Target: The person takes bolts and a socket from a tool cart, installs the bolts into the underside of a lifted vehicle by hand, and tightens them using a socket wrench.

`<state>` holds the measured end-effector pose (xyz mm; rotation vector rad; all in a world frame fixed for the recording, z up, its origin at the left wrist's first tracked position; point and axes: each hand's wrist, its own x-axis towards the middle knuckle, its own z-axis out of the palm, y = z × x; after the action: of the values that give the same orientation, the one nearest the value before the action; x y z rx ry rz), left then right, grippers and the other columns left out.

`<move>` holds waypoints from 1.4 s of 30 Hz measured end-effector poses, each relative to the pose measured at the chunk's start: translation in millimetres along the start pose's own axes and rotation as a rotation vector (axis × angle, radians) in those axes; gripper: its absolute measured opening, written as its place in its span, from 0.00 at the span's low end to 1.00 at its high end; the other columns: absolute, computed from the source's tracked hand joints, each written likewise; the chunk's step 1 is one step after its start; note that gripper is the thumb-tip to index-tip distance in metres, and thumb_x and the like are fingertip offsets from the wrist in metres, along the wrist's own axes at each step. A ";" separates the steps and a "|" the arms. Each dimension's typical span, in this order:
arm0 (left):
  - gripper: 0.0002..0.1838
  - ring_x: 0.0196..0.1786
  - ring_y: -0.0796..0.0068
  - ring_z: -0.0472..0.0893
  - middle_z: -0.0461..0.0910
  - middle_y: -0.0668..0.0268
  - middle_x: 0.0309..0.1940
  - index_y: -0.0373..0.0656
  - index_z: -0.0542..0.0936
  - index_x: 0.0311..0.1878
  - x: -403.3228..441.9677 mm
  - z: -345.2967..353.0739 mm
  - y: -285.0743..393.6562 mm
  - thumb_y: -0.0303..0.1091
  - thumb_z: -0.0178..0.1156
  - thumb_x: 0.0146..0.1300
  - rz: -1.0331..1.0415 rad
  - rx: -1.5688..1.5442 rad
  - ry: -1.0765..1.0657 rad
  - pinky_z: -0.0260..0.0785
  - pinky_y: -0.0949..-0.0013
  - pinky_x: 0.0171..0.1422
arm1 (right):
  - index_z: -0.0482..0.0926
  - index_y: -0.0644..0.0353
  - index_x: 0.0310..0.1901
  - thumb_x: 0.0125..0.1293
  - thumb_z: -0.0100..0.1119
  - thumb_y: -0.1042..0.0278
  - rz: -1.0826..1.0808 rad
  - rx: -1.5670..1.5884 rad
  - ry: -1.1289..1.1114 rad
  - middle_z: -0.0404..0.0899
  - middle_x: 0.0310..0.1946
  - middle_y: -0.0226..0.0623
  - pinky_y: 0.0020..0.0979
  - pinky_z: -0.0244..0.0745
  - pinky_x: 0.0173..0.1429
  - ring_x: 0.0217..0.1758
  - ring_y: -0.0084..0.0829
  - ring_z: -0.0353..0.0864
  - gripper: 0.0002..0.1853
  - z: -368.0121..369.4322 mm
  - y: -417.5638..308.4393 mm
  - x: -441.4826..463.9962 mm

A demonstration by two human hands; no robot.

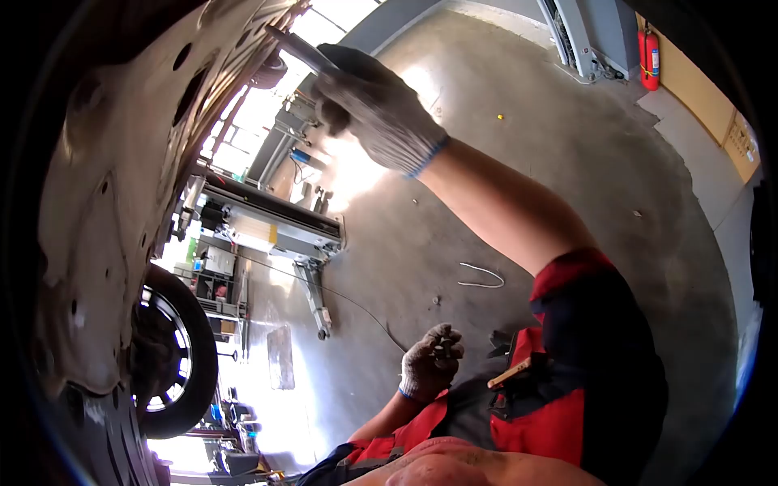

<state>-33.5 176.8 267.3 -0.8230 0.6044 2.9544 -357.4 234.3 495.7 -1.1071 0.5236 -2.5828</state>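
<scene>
My right hand [369, 101], in a grey-white knit glove with a dark palm, is raised at the top centre. Its fingers are closed on a grey metal bar [301, 50], whose far end lies close to the edge of the pale car underside [105, 186]. Lower down, in front of my torso, my left hand [432, 362] wears a similar glove. Its curled fingers hold small dark metal pieces [443, 348], too small to identify. A wooden-handled tool [510, 373] sticks out at my red and black workwear.
A wheel [182, 352] hangs under the car at the lower left. Lift posts [267, 212] and shelves stand beyond it. On the floor [527, 186] lie a bent wire [486, 277], a thin cable and a yellow bit. A fire extinguisher [649, 57] stands at the upper right.
</scene>
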 end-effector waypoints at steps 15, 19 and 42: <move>0.17 0.53 0.63 0.82 0.82 0.58 0.58 0.39 0.80 0.58 42.4 10.2 86.6 0.27 0.62 0.66 0.057 0.394 -0.124 0.79 0.74 0.45 | 0.77 0.63 0.62 0.78 0.56 0.62 -0.463 -0.513 0.162 0.77 0.30 0.32 0.32 0.78 0.38 0.32 0.24 0.78 0.18 50.6 1.7 120.3; 0.20 0.45 0.66 0.83 0.84 0.56 0.44 0.35 0.80 0.56 65.3 54.6 69.6 0.30 0.65 0.61 0.221 0.527 -0.016 0.74 0.76 0.41 | 0.79 0.60 0.54 0.78 0.58 0.61 -0.695 -0.711 0.325 0.80 0.27 0.37 0.36 0.77 0.33 0.29 0.27 0.80 0.13 48.8 31.8 135.5; 0.01 0.30 0.73 0.78 0.77 0.61 0.29 0.32 0.79 0.34 10.2 412.7 302.5 0.19 0.60 0.59 1.137 1.012 -0.306 0.66 0.83 0.26 | 0.76 0.60 0.37 0.77 0.61 0.63 -0.066 0.294 -0.298 0.71 0.23 0.28 0.23 0.63 0.26 0.23 0.20 0.68 0.11 21.2 2.8 151.1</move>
<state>-281.7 48.7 696.1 0.1833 2.8495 2.5368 -442.2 168.0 604.0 -1.3829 0.0381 -2.3847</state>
